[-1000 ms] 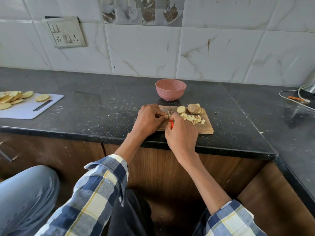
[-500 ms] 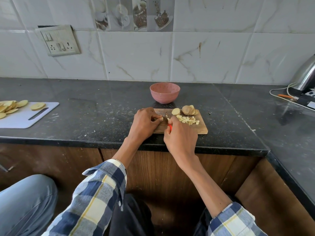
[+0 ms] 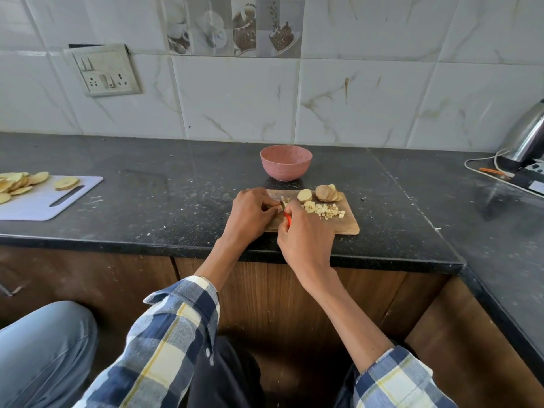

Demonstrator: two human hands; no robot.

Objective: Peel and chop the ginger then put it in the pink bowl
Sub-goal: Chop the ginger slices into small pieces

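Here, a white cutting board (image 3: 44,201) with pale slices lies at the bench's left edge and a kettle (image 3: 527,136) at its right. The left hand (image 3: 250,213) pinches ginger (image 3: 279,208) on the wooden board (image 3: 347,225) by the front edge; the right hand (image 3: 306,234) grips an orange-handled knife (image 3: 288,217), hiding its blade. Pale diced ginger pieces (image 3: 322,209) lie beside round slices (image 3: 326,193), the pink bowl (image 3: 285,166) just behind.

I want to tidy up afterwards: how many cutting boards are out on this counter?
2. A white plastic board sits at the counter's far left, carrying pale slices. A wooden board lies in front of the pink bowl, under both hands. Nothing suggests another hidden one.
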